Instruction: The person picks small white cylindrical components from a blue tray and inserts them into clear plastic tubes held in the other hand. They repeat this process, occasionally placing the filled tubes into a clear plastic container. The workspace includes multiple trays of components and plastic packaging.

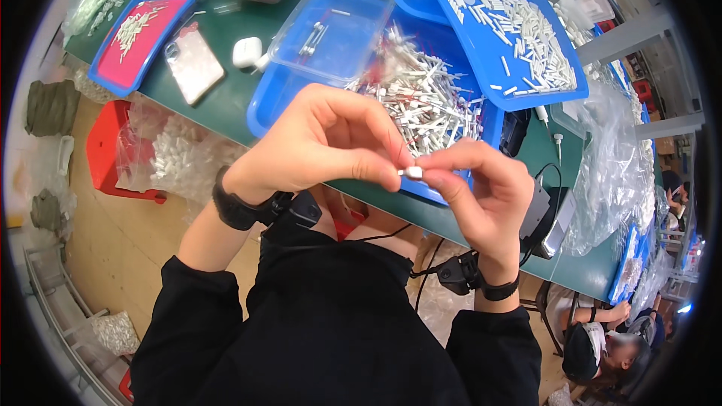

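Observation:
My left hand (pixel 320 143) and my right hand (pixel 485 188) meet in front of me, both pinching one small white tube-shaped part (pixel 413 173) between their fingertips. Just behind the hands a blue tray (pixel 265 109) holds a heap of white and red-marked small parts (pixel 425 94). A clear plastic box (pixel 335 26) with a few pieces inside leans on that tray. Another blue tray (pixel 526 94), tilted, holds several white tubes (pixel 519 34).
On the green table (pixel 226 101) lie a phone (pixel 194 62), a white earbud case (pixel 247 53) and a blue tray with a pink inside (pixel 101 79). Clear plastic bags (pixel 613 173) pile at the right. A red stool (pixel 105 154) stands at left. Another person (pixel 602 346) sits at lower right.

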A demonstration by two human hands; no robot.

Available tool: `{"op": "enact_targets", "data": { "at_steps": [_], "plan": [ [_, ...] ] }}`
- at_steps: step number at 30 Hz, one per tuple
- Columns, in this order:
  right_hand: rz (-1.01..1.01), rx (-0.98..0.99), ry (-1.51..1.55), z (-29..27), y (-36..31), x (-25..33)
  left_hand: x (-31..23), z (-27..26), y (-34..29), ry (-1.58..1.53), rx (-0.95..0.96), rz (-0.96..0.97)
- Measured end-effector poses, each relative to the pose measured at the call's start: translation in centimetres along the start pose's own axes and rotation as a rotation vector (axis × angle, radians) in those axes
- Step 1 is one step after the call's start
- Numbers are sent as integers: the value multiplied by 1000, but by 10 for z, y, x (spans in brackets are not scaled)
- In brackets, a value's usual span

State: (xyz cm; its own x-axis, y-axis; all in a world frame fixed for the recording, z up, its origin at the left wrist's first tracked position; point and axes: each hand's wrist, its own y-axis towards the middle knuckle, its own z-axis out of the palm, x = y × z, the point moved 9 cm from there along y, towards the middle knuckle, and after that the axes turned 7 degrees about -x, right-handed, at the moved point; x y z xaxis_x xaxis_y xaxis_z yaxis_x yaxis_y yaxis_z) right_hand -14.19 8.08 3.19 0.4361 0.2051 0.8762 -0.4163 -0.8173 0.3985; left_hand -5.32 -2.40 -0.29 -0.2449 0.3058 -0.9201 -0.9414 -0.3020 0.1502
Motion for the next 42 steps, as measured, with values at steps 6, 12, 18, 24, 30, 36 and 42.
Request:
{"op": "enact_targets", "data": {
  "at_steps": [6, 12, 18, 24, 30, 36, 42],
  "plan": [
    [-108, -209, -431, -20, 50, -9, -46, -76, 31, 1101, -294, 174],
    [-368, -169, -806, -30, 85, -39, 0, -140, 72, 1823, -306, -33],
    [139, -161, -1004, -125, 108, -99, 15, -132, 87, 1896, -221, -89],
    [160, -69, -973, -111, 108, -109, 20, -138, 91, 1886, -328, -47],
    [171, -144, -1181, -110, 103, -106, 20, -140, 95, 1743, -395, -107],
    [84, -355, -1013, -109, 95, -58, 26, -154, 96, 1396, -394, -147],
    [-4, -431, -598, -103, 77, -21, 30, -146, 94, 1512, -317, -146]
  ]
}}
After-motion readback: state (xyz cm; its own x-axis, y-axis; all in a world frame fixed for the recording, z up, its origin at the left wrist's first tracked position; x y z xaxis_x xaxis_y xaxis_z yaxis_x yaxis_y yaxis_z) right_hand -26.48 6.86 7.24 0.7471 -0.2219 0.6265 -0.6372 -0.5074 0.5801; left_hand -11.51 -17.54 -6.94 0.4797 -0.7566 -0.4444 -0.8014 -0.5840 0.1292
